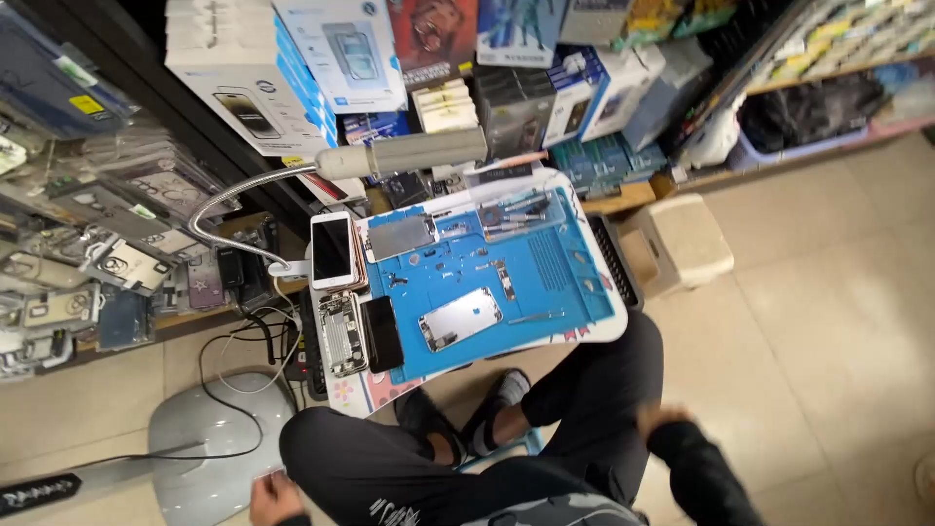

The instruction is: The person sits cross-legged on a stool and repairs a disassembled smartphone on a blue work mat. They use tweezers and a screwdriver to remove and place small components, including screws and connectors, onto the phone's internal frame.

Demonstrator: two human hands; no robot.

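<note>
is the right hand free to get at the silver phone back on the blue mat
Probably yes: the right hand is empty by the knee, and the silver phone back lies uncovered on the blue mat with nothing between.

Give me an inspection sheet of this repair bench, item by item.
Surface: small white table covered by a blue work mat.
Job's things: opened phone body on the mat; opened phone and black phone at its left edge; white phone behind.
Clutter: screws and small parts on the mat; tools in the tray.
Hands: left hand and right hand low by the knees, holding nothing.
Cables: black cables on the floor.
Surroundings: gooseneck lamp, stacked boxes, beige stool.
</note>
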